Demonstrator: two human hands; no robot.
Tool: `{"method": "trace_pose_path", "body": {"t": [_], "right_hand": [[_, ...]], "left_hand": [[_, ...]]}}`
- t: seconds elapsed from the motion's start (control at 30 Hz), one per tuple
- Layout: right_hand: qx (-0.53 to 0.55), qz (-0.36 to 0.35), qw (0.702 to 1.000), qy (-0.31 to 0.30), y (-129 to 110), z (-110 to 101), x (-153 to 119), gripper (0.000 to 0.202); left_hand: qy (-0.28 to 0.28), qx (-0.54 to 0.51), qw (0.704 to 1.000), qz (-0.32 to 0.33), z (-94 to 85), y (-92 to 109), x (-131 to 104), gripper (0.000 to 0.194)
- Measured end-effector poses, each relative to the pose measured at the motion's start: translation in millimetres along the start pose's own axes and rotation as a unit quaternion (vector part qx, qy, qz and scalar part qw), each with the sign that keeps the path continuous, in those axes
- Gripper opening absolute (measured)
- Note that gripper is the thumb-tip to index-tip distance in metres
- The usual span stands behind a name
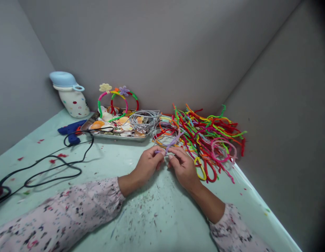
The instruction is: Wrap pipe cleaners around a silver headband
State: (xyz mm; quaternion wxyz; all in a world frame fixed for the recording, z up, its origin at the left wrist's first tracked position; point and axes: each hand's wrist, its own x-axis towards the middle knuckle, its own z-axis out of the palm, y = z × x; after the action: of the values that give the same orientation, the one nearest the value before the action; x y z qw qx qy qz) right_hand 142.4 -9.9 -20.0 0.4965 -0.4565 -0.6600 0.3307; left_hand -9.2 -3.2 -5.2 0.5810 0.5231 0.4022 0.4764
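A light purple pipe cleaner [174,141] runs between my two hands, held over the tabletop near its middle. My left hand [149,161] pinches it between thumb and forefinger. From the other side, my right hand [184,166] has its fingers closed on the same pipe cleaner, and part of it is hidden behind the fingertips. Just beyond the hands lies a tangled heap of coloured pipe cleaners [201,127]. Scissors with one yellow and one red handle loop [210,171] rest beside my right hand, their blades under the heap.
A metal tray [117,137] holds seashells, a coil of grey wire [145,120] and two flower-topped pipe-cleaner hoops [99,105]. Left of it are a blue glue gun [70,128], its black cord [73,162] and a white bottle [73,101]. Grey walls [152,52] border the table.
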Motion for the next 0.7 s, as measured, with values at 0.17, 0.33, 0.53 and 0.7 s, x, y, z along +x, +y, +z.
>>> {"method": "trace_pose_path", "body": {"t": [0.17, 0.33, 0.53, 0.7], "right_hand": [[-0.013, -0.017, 1.0, -0.004, -4.0, -0.4, 1.3, 0.018], [-0.03, -0.021, 0.999, -0.011, -6.4, -1.1, 0.3, 0.017], [-0.026, -0.009, 1.0, 0.0, -3.1, -0.3, -0.9, 0.017], [-0.014, -0.004, 1.0, 0.009, -1.6, 0.7, -0.5, 0.017]], "left_hand": [[0.004, 0.004, 1.0, -0.003, -0.2, 1.3, -0.5, 0.018], [0.005, 0.008, 1.0, 0.001, 0.0, 2.2, -0.5, 0.017], [-0.003, 0.005, 1.0, 0.0, 0.2, 0.8, -0.3, 0.019], [0.001, -0.002, 1.0, -0.001, 0.5, -0.1, 0.0, 0.015]]}}
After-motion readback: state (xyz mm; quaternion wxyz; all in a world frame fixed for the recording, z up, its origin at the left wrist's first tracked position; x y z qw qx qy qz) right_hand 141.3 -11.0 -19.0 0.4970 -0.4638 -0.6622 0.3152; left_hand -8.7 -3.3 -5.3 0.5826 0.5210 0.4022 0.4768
